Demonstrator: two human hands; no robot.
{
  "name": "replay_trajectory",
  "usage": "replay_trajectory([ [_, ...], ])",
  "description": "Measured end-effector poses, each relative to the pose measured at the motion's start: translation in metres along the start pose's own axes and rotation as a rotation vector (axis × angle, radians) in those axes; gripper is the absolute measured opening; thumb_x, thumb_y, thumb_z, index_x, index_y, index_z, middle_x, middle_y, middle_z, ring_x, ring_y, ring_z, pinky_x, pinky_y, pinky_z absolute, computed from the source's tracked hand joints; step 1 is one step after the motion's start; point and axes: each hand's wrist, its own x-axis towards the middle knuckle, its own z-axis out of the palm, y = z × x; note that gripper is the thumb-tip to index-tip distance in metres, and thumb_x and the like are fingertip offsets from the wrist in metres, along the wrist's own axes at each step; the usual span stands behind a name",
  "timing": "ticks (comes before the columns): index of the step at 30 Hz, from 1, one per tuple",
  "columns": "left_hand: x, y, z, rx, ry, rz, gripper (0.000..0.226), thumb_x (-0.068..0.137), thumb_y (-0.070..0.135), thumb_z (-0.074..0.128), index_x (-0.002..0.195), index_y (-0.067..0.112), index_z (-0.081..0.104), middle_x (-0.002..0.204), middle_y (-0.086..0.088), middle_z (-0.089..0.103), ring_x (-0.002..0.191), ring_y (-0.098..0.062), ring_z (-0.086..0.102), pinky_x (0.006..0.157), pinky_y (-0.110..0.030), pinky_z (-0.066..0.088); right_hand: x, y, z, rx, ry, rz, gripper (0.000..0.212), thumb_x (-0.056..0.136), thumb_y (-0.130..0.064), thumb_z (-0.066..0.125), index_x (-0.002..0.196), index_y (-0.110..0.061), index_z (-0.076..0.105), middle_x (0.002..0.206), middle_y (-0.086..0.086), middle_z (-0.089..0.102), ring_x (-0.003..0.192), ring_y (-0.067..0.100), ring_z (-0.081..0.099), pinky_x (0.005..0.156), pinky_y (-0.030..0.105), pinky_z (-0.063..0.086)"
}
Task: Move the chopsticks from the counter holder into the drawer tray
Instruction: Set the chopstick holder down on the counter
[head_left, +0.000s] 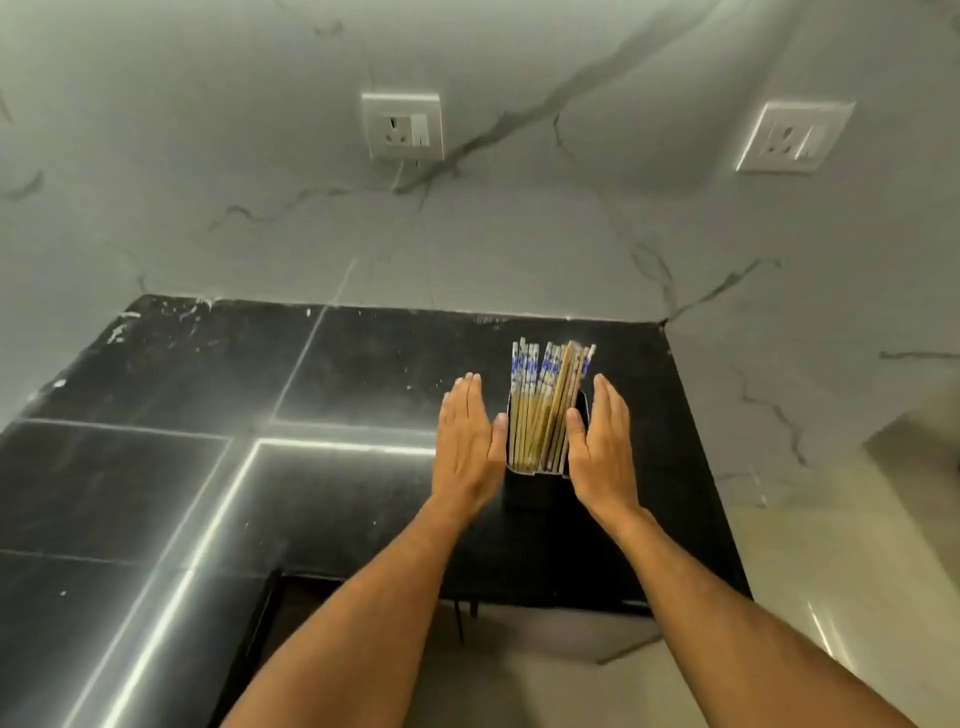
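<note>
While the holder waits: both hands flank it at centre frame, palms turned inward as if to cup its sides.
Chopsticks (545, 400): a packed bundle, blue-patterned tops up, standing in the holder and leaning toward the wall; none lifted out yet.
Holder (537, 486): dark box with a pale rim, standing on the black counter (332, 374) right of centre, near its right edge.
Left hand (467, 441): flat, fingers straight and together, grasping nothing; thumb just beside the rim, contact unclear.
Right hand (602, 441): likewise flat and empty; thumb at the opposite rim.
Drawer tray: not in view; the destination likely lies below the counter's near edge.
Likely step: closing in on the holder.
</note>
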Motion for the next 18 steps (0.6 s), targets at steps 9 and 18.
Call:
replay_trajectory([
  [9,-0.008,-0.001,0.038,-0.779,-0.117,-0.399,0.060,0.103,0.047,0.036,0.153,0.016,0.040,0.155,-0.006,0.047,0.145,-0.019,0.041,0.121,-0.048,0.032,-0.014,0.012,0.017,0.654,-0.003,0.326,0.039,0.110,-0.025,0.042,0.146,-0.019,0.053,0.142,-0.002,0.061,0.133,0.010,0.056,0.115,0.045,0.044],
  [18,-0.002,0.025,0.046,-0.917,-0.026,-0.348,0.040,0.108,0.014,0.032,0.141,0.016,0.054,0.133,-0.001,0.065,0.124,-0.012,0.060,0.106,-0.033,0.049,-0.019,0.015,0.023,0.878,-0.020,0.358,0.042,0.109,-0.011,0.033,0.147,-0.013,0.052,0.142,0.005,0.062,0.135,0.020,0.056,0.118,0.053,0.039],
])
